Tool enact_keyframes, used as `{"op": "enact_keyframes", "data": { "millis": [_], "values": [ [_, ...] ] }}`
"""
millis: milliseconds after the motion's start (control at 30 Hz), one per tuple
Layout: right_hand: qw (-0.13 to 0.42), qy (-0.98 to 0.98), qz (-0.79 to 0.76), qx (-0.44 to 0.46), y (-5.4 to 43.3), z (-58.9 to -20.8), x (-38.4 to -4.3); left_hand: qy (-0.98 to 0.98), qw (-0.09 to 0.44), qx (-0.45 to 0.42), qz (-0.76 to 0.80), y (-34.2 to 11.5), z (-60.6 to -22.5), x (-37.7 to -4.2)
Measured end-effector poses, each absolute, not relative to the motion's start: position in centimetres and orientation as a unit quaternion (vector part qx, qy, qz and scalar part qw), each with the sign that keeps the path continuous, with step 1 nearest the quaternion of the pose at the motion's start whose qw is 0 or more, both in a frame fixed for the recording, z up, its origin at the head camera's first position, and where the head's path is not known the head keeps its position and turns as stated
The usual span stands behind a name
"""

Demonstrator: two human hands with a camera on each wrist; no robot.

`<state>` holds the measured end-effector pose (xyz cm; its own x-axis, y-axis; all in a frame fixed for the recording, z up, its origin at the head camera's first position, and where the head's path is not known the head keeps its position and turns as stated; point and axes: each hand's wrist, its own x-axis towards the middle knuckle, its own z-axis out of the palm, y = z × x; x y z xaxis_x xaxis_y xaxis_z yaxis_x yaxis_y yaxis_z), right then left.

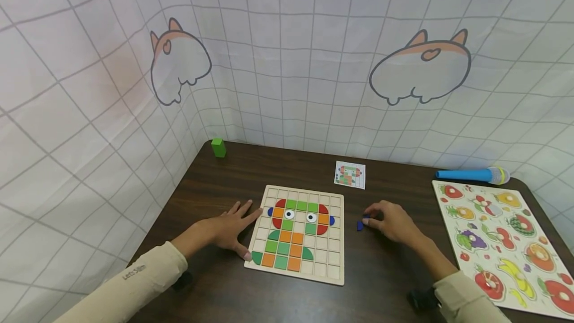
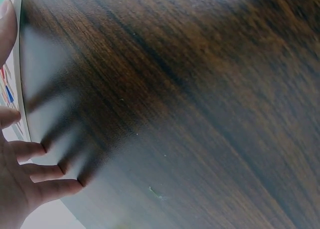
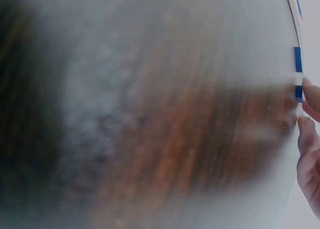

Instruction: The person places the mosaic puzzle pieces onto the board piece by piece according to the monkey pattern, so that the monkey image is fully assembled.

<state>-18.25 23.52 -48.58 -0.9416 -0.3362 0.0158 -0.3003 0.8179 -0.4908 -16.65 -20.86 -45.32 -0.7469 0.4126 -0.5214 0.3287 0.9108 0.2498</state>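
On the dark table lies a square wooden grid board (image 1: pixel 329 258) carrying a figure made of coloured tiles, with two eye tiles in it. My left hand (image 1: pixel 229 227) rests at the board's left edge, fingers spread, thumb on its lower left corner. In the left wrist view the fingertips (image 2: pixel 70 186) of that hand touch the tabletop. Right of the board, my right hand (image 1: pixel 391 221) pinches a small blue tile (image 3: pixel 298 93) between thumb and forefinger, low over the table. A second blue tile (image 1: pixel 360 226) lies just beside it, towards the board.
A small picture card (image 1: pixel 350 175) showing a similar figure lies behind the board. At the right are a fruit puzzle board (image 1: pixel 486 263) and a blue toy microphone (image 1: pixel 468 175). A green block (image 1: pixel 218 147) stands at the far left corner, near the white grid-patterned cloth (image 1: pixel 287 64).
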Motion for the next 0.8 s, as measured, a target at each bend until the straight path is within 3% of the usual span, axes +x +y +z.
{"op": "enact_keyframes", "data": {
  "millis": [500,800],
  "values": [
    [0.013,0.959,-0.253,-0.126,23.63,-48.85,-17.7,0.932,0.293,0.2,0.071,-20.85,-45.64,-16.64],
    [0.031,0.955,-0.259,-0.143,23.41,-48.82,-17.99,0.932,0.295,0.197,0.07,-20.78,-45.62,-16.72]
  ]
}}
